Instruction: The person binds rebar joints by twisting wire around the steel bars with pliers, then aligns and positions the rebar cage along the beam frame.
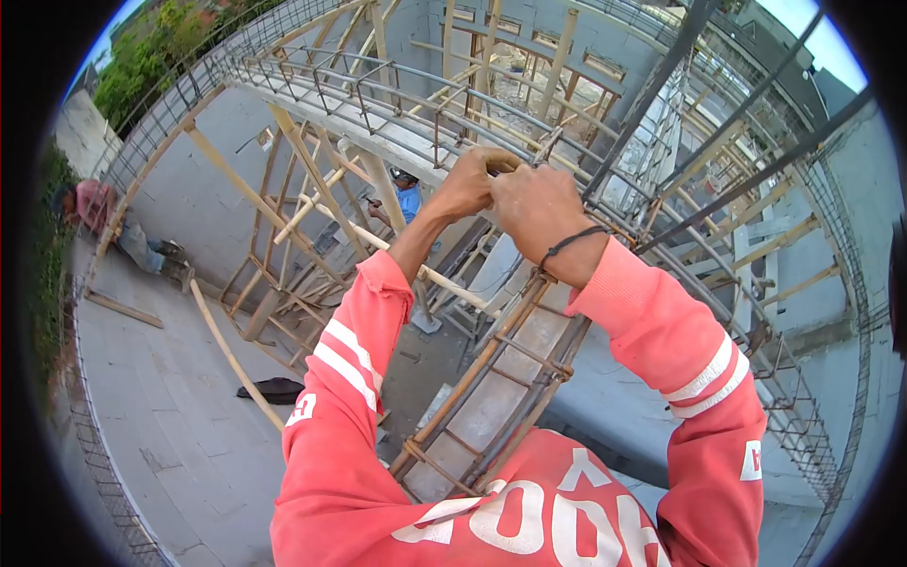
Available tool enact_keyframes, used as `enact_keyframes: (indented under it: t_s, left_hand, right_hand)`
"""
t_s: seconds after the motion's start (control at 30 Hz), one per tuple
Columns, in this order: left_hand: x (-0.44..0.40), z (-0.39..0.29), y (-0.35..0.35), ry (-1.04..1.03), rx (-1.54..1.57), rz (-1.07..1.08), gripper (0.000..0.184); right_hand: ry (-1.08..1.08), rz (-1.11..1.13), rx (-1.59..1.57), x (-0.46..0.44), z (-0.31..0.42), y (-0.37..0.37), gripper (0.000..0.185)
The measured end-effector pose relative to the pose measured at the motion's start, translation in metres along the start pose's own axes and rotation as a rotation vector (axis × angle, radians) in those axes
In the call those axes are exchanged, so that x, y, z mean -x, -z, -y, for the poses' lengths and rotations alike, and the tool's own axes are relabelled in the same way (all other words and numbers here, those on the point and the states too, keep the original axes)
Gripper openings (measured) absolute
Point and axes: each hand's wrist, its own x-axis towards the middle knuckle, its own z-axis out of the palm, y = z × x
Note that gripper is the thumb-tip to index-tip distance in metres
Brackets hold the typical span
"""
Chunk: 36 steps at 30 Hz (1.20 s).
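- Head view: we see the rebar cage (477,369) running from our chest towards the beam junction, over a pale concrete strip.
- Our left hand (470,184) and right hand (543,208) meet above that junction, fingers curled in close together; we cannot tell what they grip.
- We have a dark cord (573,242) around the right wrist.
- Beyond our hands, another rebar cage (436,128) stretches to the upper left; thick dark bars (756,172) slant at right.
- Below us, a person in blue (408,200) is among the wooden props (318,180).
- Far left, we see a person in a reddish top (94,203) bending over.
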Motion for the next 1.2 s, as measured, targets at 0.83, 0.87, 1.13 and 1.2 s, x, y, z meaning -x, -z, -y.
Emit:
enact_keyframes:
  t_s: [0.83,0.87,1.13,1.2]
  left_hand:
    - [0.009,0.007,-0.025,-0.154,-0.055,-0.194,0.029]
    - [0.01,0.005,-0.026,-0.158,-0.052,-0.185,0.029]
    - [0.024,-0.003,-0.02,-0.069,-0.05,-0.197,0.026]
    - [0.024,0.005,-0.023,-0.129,-0.039,-0.233,0.025]
  right_hand:
    - [0.707,-0.022,0.061,0.032,-0.031,0.055,0.01]
    - [0.628,-0.001,0.001,0.025,-0.034,0.031,0.011]
    - [0.19,0.482,0.135,-0.017,-0.007,-0.01,0.032]
    - [0.226,0.491,0.082,-0.017,-0.013,-0.012,0.034]
